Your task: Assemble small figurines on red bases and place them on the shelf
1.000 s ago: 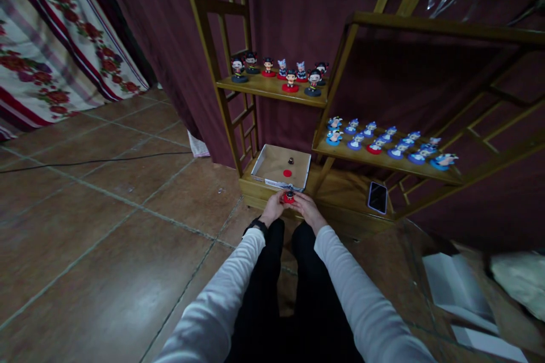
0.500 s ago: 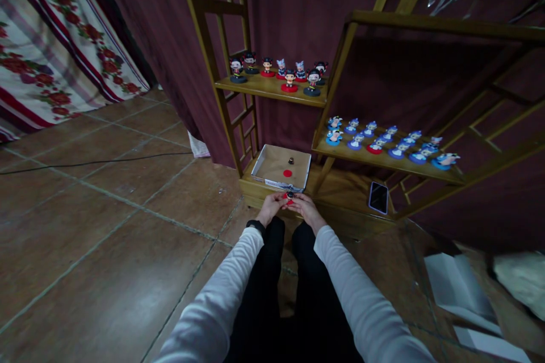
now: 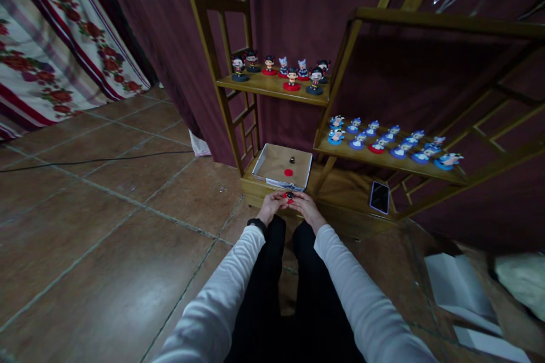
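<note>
Between my two hands is a small figurine (image 3: 290,195) with a dark top and a red base. My left hand (image 3: 272,204) pinches it from the left side, a dark band on the wrist. From the other side my right hand (image 3: 307,207) closes its fingers on the same figurine. Just beyond the hands, a shallow cardboard tray (image 3: 266,165) rests on the low wooden shelf. Inside the tray lie a red round disc (image 3: 288,172) and a small dark-topped piece (image 3: 292,160). Fingers hide part of the held figurine.
Several figurines stand on the upper left shelf (image 3: 272,88), and several blue and purple ones on the lower right shelf (image 3: 383,157). A phone (image 3: 379,197) lies on the bottom board. White packaging pieces (image 3: 460,289) lie on the floor at right; a cable (image 3: 93,161) crosses the tiles.
Both hands stay in almost the same place, still holding the figurine, which looks slightly tilted compared with before. The camera view has shifted a little.
</note>
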`<state>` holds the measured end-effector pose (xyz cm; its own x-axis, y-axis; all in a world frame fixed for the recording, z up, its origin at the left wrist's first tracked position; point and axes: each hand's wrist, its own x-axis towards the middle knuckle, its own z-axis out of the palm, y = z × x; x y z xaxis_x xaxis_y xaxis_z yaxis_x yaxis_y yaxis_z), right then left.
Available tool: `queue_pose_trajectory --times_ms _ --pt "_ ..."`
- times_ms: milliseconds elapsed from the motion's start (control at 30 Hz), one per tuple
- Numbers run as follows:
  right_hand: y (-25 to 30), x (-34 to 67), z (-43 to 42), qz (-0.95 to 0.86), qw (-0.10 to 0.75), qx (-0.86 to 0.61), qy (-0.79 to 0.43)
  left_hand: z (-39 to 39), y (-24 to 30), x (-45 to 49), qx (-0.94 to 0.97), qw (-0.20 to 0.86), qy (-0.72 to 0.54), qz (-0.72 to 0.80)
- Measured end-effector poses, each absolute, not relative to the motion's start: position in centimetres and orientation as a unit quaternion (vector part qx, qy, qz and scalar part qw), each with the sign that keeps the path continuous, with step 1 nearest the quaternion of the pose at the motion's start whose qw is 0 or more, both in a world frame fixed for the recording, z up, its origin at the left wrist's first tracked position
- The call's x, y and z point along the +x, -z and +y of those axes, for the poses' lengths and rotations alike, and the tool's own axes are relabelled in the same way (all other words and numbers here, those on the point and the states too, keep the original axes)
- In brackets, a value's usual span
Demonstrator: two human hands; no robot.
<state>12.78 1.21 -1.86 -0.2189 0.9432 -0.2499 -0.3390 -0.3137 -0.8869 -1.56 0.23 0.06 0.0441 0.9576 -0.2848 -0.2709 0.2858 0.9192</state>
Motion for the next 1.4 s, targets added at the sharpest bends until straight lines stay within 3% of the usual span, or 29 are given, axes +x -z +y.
queue_pose_trajectory --times_ms 433,1400 --pt "1.6 12.3 0.8 -0.368 0.485 -0.416 -0.676 0.0 -0.3 -1.7 0.344 0.66 -0.468 0.477" --pt "1.8 13.0 0.8 -0.391 0.463 -0.391 -0.693 0.7 1.3 -0.9 0.501 0.572 -0.47 0.448"
